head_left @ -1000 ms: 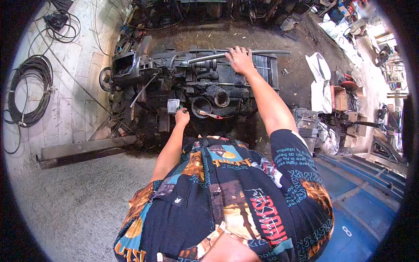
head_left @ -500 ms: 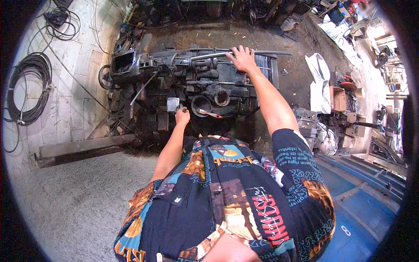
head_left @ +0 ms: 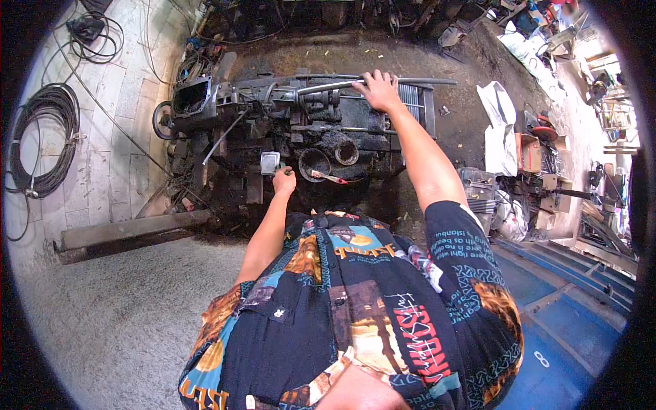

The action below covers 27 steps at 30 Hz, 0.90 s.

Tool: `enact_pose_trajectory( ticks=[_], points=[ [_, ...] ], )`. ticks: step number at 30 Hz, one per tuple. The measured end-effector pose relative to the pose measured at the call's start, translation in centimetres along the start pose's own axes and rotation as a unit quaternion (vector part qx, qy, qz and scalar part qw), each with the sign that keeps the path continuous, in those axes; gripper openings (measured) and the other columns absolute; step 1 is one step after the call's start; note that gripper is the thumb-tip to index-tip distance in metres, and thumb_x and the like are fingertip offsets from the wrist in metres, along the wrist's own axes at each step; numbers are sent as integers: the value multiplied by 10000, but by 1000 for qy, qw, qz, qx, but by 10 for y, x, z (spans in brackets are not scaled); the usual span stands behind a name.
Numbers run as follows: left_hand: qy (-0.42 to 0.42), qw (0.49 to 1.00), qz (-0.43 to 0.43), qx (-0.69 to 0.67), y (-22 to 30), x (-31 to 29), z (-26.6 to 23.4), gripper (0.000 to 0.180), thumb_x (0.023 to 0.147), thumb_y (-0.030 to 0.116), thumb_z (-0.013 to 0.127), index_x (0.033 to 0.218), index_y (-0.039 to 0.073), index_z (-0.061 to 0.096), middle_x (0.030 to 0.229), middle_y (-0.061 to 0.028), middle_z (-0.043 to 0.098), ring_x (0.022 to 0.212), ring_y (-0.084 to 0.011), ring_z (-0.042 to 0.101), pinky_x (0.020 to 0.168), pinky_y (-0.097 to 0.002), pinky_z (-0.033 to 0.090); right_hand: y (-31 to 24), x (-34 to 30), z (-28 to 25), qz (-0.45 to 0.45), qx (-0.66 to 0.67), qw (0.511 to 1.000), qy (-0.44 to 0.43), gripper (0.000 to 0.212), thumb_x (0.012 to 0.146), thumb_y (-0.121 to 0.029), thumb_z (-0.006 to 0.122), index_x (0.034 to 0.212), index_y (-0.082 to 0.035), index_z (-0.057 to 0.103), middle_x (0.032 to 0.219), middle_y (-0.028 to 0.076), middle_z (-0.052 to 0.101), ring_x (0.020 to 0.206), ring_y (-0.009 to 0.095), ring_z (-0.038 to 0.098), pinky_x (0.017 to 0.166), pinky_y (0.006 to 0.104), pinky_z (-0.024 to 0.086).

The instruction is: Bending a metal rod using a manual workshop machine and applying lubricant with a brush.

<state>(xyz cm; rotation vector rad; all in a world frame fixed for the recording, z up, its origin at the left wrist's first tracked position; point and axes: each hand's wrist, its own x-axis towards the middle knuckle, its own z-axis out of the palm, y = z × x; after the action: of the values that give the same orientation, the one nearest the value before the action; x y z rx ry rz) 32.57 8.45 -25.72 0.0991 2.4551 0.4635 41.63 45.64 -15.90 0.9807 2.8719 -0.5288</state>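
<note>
A long grey metal bar [head_left: 326, 88] lies across the far side of a dark, greasy machine [head_left: 328, 113]. My right hand [head_left: 379, 91] reaches far out over it, its fingers hooked over the bar and its thumb toward the left. Close to my body, my left hand [head_left: 285, 181] is closed beside a small box with a pale square face [head_left: 270, 163]. Something greenish shows at its fingertips, too small to name. Just right of that hand, a paintbrush [head_left: 330, 178] with a reddish handle rests across a round dark pan [head_left: 315, 164].
A dirty round opening [head_left: 346, 153] sits beside the pan. A handwheel [head_left: 162, 119] stands at the machine's left end. Coiled black cable [head_left: 44, 140] hangs on the left wall. White sheeting [head_left: 501, 130], a cardboard box [head_left: 530, 154] and blue metal panels [head_left: 557, 335] are on the right.
Both hands stay in nearly the same places. The view has shifted very slightly, and the bar looks unmoved.
</note>
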Motion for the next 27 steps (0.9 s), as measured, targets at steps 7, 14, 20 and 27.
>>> enact_pose_trajectory(
  ticks=[7, 14, 20, 27],
  points=[
    [-4, 1000, 7, 4, -3, 3, 3, 286, 855, 250, 628, 1115, 151, 691, 1097, -161, 675, 1012, -327, 646, 878, -399, 517, 2, 2, 2, 1, -6, 1000, 4, 664, 920, -647, 368, 1307, -133, 533, 1327, 182, 473, 1276, 376, 394, 1090, 576, 201],
    [-8, 1000, 9, 5, -5, 7, 4, 292, 855, 255, 627, 1123, 155, 685, 1092, -169, 672, 1019, -332, 641, 883, -407, 514, 2, 2, 1, 11, -1, 1000, -7, 672, 908, -665, 374, 1301, -145, 534, 1337, 186, 466, 1279, 380, 393, 1091, 575, 194],
    [-26, 998, -32, -52, -22, 22, 14, 290, 849, 252, 628, 1117, 159, 688, 1098, -174, 669, 1024, -337, 637, 893, -404, 509, -2, 2, -2, 11, -2, 1000, -10, 671, 906, -665, 378, 1298, -144, 533, 1340, 188, 462, 1271, 377, 397, 1092, 567, 191],
    [-33, 998, -15, -42, -19, 22, 13, 296, 856, 258, 615, 1118, 140, 686, 1088, -174, 673, 1039, -344, 629, 914, -408, 497, 5, 1, 6, 11, -14, 999, 47, 655, 896, -666, 401, 1234, -135, 580, 1222, 172, 519, 1208, 368, 438, 1057, 511, 224]
  ],
)
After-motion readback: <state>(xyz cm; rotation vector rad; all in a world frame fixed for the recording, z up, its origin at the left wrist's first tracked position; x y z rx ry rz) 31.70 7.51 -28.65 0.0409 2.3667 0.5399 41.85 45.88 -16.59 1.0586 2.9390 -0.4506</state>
